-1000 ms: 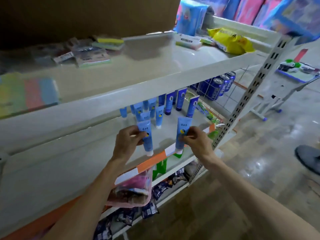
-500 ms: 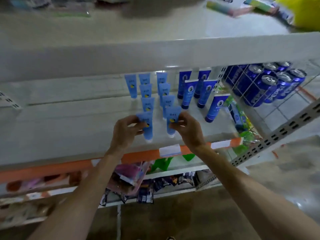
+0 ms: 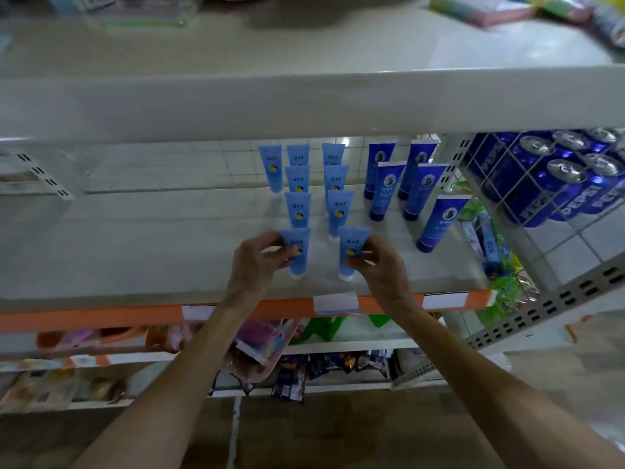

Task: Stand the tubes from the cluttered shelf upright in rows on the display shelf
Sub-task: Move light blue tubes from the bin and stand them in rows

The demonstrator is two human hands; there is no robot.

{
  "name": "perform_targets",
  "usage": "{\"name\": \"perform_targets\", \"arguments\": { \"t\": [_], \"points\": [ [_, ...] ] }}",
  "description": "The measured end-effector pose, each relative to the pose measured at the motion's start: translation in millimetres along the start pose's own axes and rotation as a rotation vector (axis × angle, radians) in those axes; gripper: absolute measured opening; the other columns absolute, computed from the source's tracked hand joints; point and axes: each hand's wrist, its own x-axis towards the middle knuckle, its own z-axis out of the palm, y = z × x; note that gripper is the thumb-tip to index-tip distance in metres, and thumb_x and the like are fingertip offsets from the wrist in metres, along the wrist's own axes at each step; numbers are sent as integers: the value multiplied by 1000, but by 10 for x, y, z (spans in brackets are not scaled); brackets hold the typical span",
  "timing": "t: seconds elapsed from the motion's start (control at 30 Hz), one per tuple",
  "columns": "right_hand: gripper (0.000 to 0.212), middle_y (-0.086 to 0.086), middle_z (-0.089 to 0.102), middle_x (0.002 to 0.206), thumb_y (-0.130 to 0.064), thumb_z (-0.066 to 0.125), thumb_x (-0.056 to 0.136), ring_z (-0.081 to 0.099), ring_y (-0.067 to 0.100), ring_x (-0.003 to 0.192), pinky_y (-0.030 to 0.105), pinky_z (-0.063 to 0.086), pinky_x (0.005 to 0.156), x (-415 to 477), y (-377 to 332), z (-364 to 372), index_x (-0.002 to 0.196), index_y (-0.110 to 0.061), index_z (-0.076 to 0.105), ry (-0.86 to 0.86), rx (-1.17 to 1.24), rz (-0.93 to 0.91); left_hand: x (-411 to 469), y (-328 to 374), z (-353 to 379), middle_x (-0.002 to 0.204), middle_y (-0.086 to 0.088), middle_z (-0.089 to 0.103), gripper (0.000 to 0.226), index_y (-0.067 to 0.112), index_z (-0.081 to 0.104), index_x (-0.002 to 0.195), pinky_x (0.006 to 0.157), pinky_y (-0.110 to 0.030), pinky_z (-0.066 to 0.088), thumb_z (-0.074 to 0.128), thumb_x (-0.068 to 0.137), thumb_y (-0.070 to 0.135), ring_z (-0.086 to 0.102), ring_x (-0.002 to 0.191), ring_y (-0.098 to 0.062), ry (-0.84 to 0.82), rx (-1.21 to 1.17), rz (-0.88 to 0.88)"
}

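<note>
Out to the left of the left hand stretches a bare run of the white display shelf point(image 3: 135, 252), and its orange edge strip point(image 3: 101, 316) passes under both wrists. The left hand point(image 3: 257, 262) is clamped on the left light blue tube point(image 3: 299, 252), thumb and curled fingers pinching its upper half. That tube stands upright, white cap down on the shelf near the front edge. Straight beyond the two hands stand more light blue tubes point(image 3: 297, 206), cap down in columns that run toward the back of the shelf, with one extra tube off to the left at the rear. Between the hands there is a narrow gap of bare shelf, and below it a white label point(image 3: 334, 302) sits on the strip between the wrists. The right hand point(image 3: 382, 269) pinches the right light blue tube point(image 3: 350, 248) at mid-height with its fingertips, and this tube is also upright on its white cap, level with the left one. Beyond and to the right of the right hand stand dark blue tubes point(image 3: 385, 191), dark caps down. Farther right, behind a wire grid, are Pepsi cans point(image 3: 548, 184), and green packets point(image 3: 507, 289) hang by the shelf's right end.
</note>
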Motion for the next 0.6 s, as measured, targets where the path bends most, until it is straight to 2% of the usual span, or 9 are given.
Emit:
{"name": "perform_targets", "arguments": {
  "t": [0.2, 0.33, 0.47, 0.6],
  "points": [
    [27, -7, 62, 101, 1, 69, 82, 59, -6, 87, 8, 49, 73, -6, 27, 23, 107, -6, 60, -25, -21, -52, -18, -2, 22, 97, -12, 71, 20, -3, 70, 102, 76, -31, 59, 70, 83, 2, 72, 83, -18, 5, 17, 1],
    [30, -6, 63, 105, -2, 68, 83, 62, 3, 91, 19, 54, 77, 15, 34, 33, 110, -11, 59, -42, -22, -45, -11, -20, -7, 96, -11, 71, 18, -2, 70, 100, 78, -32, 59, 70, 82, 1, 72, 83, -19, -13, 9, -27],
    [30, -4, 63, 109, -3, 66, 86, 62, 9, 95, 12, 51, 74, 18, 53, 15, 114, -10, 57, -72, -37, -44, -24, -32, 9, 99, -15, 71, 23, -2, 69, 105, 77, -30, 58, 70, 82, 0, 71, 86, -20, -10, 5, -32],
    [29, -4, 63, 108, -2, 66, 86, 63, 10, 95, 17, 53, 76, 25, 47, 19, 113, -8, 58, -72, -21, -43, -58, -7, 22, 98, -10, 72, 24, 1, 70, 107, 76, -27, 58, 69, 83, 1, 72, 87, -17, -26, 16, -12]
  ]
}}
